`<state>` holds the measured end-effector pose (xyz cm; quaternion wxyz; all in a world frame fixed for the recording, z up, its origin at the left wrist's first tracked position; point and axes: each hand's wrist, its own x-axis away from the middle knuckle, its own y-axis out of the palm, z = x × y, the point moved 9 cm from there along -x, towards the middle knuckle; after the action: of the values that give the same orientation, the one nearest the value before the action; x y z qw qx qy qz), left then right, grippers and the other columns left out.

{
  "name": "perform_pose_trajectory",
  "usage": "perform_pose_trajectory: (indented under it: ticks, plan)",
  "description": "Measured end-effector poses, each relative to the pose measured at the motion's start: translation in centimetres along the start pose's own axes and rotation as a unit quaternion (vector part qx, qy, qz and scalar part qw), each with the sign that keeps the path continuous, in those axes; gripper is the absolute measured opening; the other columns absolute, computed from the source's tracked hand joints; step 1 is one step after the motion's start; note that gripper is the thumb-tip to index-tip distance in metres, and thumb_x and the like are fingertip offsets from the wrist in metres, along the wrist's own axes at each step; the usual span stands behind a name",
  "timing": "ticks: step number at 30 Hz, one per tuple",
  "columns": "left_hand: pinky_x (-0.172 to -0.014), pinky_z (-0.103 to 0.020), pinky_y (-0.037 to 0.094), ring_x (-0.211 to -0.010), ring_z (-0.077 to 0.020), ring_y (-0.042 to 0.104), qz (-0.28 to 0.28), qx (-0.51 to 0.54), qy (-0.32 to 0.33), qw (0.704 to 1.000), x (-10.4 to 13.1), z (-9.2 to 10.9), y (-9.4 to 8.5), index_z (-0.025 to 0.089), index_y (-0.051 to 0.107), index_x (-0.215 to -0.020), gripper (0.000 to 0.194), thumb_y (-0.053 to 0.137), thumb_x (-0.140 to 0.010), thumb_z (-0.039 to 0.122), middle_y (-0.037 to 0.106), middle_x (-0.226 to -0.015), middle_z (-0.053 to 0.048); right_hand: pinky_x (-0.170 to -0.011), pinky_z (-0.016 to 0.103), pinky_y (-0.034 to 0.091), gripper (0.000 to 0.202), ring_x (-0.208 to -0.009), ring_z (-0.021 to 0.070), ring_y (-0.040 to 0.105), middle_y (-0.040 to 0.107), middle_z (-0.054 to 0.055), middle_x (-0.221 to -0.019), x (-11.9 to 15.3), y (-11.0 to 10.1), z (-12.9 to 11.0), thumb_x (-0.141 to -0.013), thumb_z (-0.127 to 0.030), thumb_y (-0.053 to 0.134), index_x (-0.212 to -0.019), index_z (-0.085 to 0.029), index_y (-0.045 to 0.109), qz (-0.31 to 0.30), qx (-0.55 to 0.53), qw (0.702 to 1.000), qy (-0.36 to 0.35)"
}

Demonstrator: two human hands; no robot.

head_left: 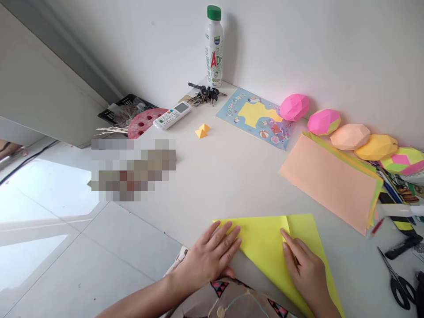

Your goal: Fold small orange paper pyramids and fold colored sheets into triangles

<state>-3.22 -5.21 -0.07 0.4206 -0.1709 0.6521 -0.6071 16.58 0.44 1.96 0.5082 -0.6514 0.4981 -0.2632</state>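
Note:
A sheet of yellow paper (pixel 265 247) lies on the white table near my body, folded into a slanted shape with its lower edge running diagonally. A narrow upright fold line shows near its top right. My left hand (pixel 217 251) rests flat on the paper's left corner, fingers spread. Toward the right, my right hand (pixel 306 269) presses on the paper beside the fold line. Its index finger is stretched out, another fingertip sits just below, and the remaining fingers curl under, partly hidden.
Peach paper (pixel 331 181) tops a stack at right, below several faceted paper shapes (pixel 351 136). Scissors (pixel 397 282) lie at far right. Farther back are a printed card (pixel 232 110), small orange folded pieces (pixel 202 130), a remote (pixel 172 115), keys (pixel 207 93) and a bottle (pixel 214 48).

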Motion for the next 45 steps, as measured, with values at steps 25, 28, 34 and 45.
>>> perform_pose_trajectory:
  ticks: [25, 28, 34, 45]
  plan:
    - [-0.111, -0.053, 0.024, -0.137, -0.0355, 0.032, -0.040, -0.034, 0.006, 0.999, -0.2, -0.1, 0.2, 0.019, 0.052, -0.134, 0.072, 0.031, -0.089, 0.072, 0.041, -0.149, -0.012, -0.041, 0.020, 0.033, 0.032, -0.041, 0.0071, 0.038, 0.053, -0.001, -0.059, -0.2, -0.5, -0.3, -0.096, -0.025, 0.045, -0.116, -0.012, 0.066, 0.013, 0.007, 1.000, 0.005]
    - [-0.109, -0.054, 0.025, -0.136, -0.0356, 0.033, -0.043, -0.036, 0.008, 0.998, -0.2, -0.1, 0.1, 0.020, 0.052, -0.134, 0.072, 0.031, -0.089, 0.072, 0.041, -0.149, -0.012, -0.042, 0.019, 0.033, 0.031, -0.042, 0.0069, 0.039, 0.053, -0.002, -0.059, -0.3, -0.4, -0.5, -0.096, -0.024, 0.045, -0.115, -0.010, 0.066, 0.012, 0.006, 1.000, -0.005]
    - [-0.105, -0.055, 0.030, -0.133, -0.0348, 0.038, -0.050, -0.034, 0.011, 0.998, -0.5, -0.2, -0.3, 0.020, 0.053, -0.132, 0.069, 0.031, -0.090, 0.071, 0.043, -0.147, -0.012, -0.044, 0.019, 0.034, 0.030, -0.044, 0.0072, 0.038, 0.052, -0.002, -0.061, -0.2, -0.3, -0.4, -0.096, -0.022, 0.047, -0.118, -0.010, 0.064, 0.012, 0.006, 1.000, -0.014]
    - [-0.106, -0.059, 0.028, -0.133, -0.0350, 0.038, -0.040, -0.032, 0.001, 0.999, -0.3, -0.1, 0.1, 0.023, 0.056, -0.130, 0.070, 0.031, -0.088, 0.073, 0.042, -0.148, -0.010, -0.045, 0.020, 0.036, 0.031, -0.044, 0.0075, 0.042, 0.053, -0.002, -0.062, -0.4, -0.4, -0.7, -0.097, -0.021, 0.044, -0.120, -0.009, 0.062, 0.006, 0.009, 1.000, -0.013]
